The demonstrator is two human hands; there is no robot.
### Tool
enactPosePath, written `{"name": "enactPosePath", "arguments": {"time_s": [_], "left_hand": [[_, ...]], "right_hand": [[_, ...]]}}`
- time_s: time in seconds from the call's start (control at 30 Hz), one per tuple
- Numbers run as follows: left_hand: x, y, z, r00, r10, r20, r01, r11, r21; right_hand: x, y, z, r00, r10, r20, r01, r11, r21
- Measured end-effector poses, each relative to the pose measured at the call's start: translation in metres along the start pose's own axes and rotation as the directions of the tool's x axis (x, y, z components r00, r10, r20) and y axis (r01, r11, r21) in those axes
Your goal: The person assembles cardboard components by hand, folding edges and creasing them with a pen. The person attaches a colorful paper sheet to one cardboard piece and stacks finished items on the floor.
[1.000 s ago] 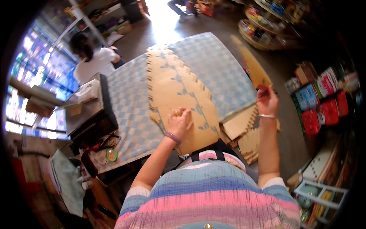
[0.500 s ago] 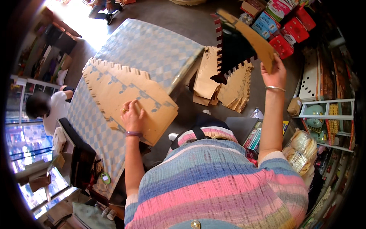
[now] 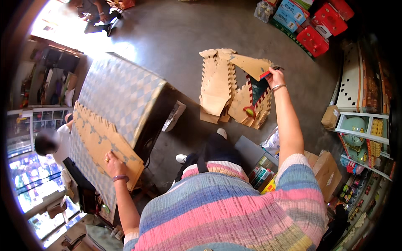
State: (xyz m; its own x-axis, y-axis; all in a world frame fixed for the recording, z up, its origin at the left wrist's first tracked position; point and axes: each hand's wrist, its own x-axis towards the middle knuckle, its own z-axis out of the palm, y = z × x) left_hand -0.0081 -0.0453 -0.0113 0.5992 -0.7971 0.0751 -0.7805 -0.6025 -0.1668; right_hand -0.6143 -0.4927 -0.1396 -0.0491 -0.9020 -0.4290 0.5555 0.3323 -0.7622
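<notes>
My left hand (image 3: 115, 165) rests, fingers apart, on a stack of brown cardboard cutouts (image 3: 98, 140) with toothed edges and grey-blue printed patches. That stack lies on a table with a checked cover. Out to the right, my right hand (image 3: 276, 78) grips the end of a bent cardboard cutout (image 3: 249, 65). Its dark printed side has red toothed edges and a green-and-red tip. This cutout hangs over a pile of similar cutouts (image 3: 238, 109) on the floor; whether it touches them I cannot tell. Another pile (image 3: 215, 85) lies just left of it.
The checked table (image 3: 121, 90) fills the left side. Red and blue boxes (image 3: 314, 39) stand at the far right, above a shelf (image 3: 364, 125) of goods. A person (image 3: 52, 142) is beyond the table at left; another (image 3: 98, 16) sits far off.
My right hand has lowered the cutout toward the floor pile. My left hand stays on the stack. The view has shifted, so the table appears farther left.
</notes>
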Motion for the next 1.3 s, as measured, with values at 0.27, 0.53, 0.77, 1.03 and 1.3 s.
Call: {"name": "enactPosePath", "arguments": {"time_s": [0.27,0.53,0.77,1.03,1.3], "left_hand": [[0.009,0.029,-0.001,0.997,-0.051,0.056,0.046,0.995,0.088],[0.003,0.008,-0.006,0.990,-0.094,0.101,0.075,0.981,0.179],[-0.011,-0.007,-0.017,0.979,-0.138,0.151,0.102,0.969,0.224],[0.029,0.061,-0.028,0.990,-0.120,0.076,0.109,0.984,0.139],[-0.016,0.009,-0.047,0.998,-0.054,-0.019,0.050,0.984,-0.172]], "right_hand": [[0.034,-0.024,-0.097,0.968,-0.242,-0.058,0.230,0.959,-0.164],[0.043,0.148,-0.241,0.951,-0.094,-0.294,-0.007,0.946,-0.324],[0.005,0.261,-0.306,0.738,-0.042,-0.674,-0.673,0.037,-0.739],[-0.008,0.268,-0.220,0.857,0.067,-0.510,-0.355,0.795,-0.491],[-0.164,0.152,0.213,0.881,-0.088,0.465,0.328,0.822,-0.465]]}}
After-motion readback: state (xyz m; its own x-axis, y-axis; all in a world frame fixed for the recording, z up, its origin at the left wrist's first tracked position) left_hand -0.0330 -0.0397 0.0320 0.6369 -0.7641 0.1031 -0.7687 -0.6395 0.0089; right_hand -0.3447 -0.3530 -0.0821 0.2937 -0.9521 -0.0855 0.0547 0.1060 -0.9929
